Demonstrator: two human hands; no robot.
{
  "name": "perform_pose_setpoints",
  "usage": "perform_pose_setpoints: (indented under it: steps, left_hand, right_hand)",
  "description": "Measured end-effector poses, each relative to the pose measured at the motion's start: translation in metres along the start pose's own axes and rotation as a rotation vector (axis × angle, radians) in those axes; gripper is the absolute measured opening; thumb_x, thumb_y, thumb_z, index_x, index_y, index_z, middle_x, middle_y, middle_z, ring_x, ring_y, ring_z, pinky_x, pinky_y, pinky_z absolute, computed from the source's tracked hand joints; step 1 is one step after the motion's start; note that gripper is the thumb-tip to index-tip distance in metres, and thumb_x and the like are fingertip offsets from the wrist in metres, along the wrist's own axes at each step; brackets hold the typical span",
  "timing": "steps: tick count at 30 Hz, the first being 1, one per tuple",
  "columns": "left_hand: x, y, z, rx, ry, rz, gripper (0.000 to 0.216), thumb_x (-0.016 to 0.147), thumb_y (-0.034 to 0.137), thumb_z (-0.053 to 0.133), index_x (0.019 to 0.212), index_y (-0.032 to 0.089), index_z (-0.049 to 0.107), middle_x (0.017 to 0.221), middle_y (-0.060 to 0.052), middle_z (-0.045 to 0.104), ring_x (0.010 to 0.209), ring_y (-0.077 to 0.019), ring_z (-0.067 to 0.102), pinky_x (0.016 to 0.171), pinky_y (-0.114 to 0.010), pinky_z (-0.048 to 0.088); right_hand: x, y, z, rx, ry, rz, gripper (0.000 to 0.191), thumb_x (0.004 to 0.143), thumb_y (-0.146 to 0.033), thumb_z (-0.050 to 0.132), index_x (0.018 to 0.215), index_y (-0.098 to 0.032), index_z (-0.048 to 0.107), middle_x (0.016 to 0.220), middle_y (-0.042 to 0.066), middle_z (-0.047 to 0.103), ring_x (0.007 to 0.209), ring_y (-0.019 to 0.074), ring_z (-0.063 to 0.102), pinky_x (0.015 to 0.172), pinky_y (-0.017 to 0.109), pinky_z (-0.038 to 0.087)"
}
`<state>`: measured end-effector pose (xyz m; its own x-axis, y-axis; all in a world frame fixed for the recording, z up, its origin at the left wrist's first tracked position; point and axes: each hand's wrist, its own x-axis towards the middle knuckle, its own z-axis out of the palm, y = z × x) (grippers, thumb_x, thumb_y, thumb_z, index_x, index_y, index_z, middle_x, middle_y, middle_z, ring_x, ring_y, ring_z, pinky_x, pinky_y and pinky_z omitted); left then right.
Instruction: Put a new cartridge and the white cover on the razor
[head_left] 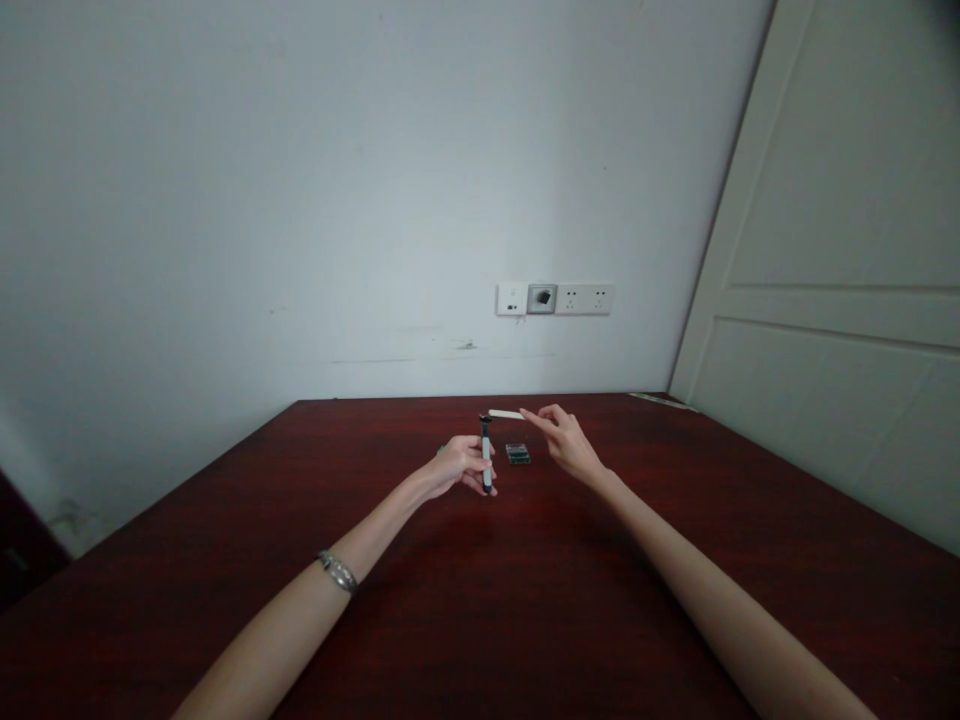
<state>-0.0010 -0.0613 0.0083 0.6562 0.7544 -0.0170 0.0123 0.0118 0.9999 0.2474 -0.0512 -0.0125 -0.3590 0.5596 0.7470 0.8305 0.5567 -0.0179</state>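
My left hand (pixel 459 464) is closed around the handle of a razor (pixel 487 462), pale with dark ends, held upright with its dark head at the top. Between the fingers of my right hand (pixel 568 443) is a thin, flat, whitish stick (pixel 506 414). The stick's far end points left, at the razor's head; whether the two touch I cannot tell. Below the stick, between my hands, a small clear case (pixel 517 453) with dark strips inside lies on the table.
The dark red-brown table (pixel 480 620) meets a white wall (pixel 300 200) at the back. Wall sockets (pixel 585 299) and switches sit above the table's far edge. On the right stands a pale panelled door (pixel 840 250). A silvery bracelet (pixel 337 571) circles my left wrist.
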Motion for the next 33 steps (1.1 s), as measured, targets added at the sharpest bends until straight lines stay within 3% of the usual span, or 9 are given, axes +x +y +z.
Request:
perform_pose_setpoints:
  steps: [8,15,23,29,33]
  left_hand:
    - [0.004,-0.003,0.003,0.012,0.004,0.029,0.031,0.067,0.024,0.065,0.09,0.014,0.046,0.068,-0.005,0.062,0.057,-0.0218,0.066,0.051,-0.03,0.052]
    - [0.003,-0.003,-0.001,0.007,0.051,0.08,0.029,0.068,0.024,0.063,0.09,0.014,0.046,0.068,-0.005,0.062,0.056,-0.0222,0.066,0.05,-0.031,0.052]
    - [0.004,-0.006,0.0,0.042,0.048,0.08,0.028,0.07,0.024,0.061,0.091,0.015,0.045,0.069,-0.005,0.062,0.056,-0.0218,0.066,0.049,-0.029,0.052]
    - [0.001,-0.004,-0.003,0.055,0.036,0.093,0.028,0.07,0.025,0.061,0.09,0.015,0.045,0.07,-0.005,0.061,0.056,-0.0214,0.066,0.049,-0.03,0.052]
    - [0.003,-0.006,-0.004,0.071,0.048,0.081,0.029,0.07,0.026,0.062,0.09,0.015,0.045,0.07,-0.005,0.061,0.056,-0.0208,0.066,0.051,-0.03,0.053]
  right_hand:
    - [0.01,-0.02,0.004,-0.002,0.022,-0.028,0.057,0.085,-0.005,0.034,0.133,-0.033,0.038,0.101,0.007,0.049,0.09,0.0179,0.048,0.076,0.032,0.037]
    - [0.003,-0.003,0.001,-0.022,0.039,-0.004,0.054,0.085,-0.006,0.032,0.131,-0.032,0.041,0.099,0.008,0.048,0.088,0.0178,0.047,0.075,0.032,0.036]
    - [0.012,-0.022,0.001,-0.049,0.061,-0.004,0.059,0.085,-0.005,0.033,0.135,-0.035,0.034,0.101,0.008,0.048,0.089,0.0185,0.045,0.076,0.033,0.034]
    - [0.004,-0.008,0.0,-0.087,0.046,0.014,0.056,0.085,-0.005,0.033,0.132,-0.034,0.04,0.099,0.008,0.047,0.088,0.0184,0.045,0.076,0.033,0.033]
    - [0.006,-0.013,-0.002,-0.056,0.066,0.033,0.056,0.085,-0.006,0.032,0.133,-0.035,0.038,0.099,0.008,0.048,0.088,0.0186,0.046,0.075,0.034,0.034]
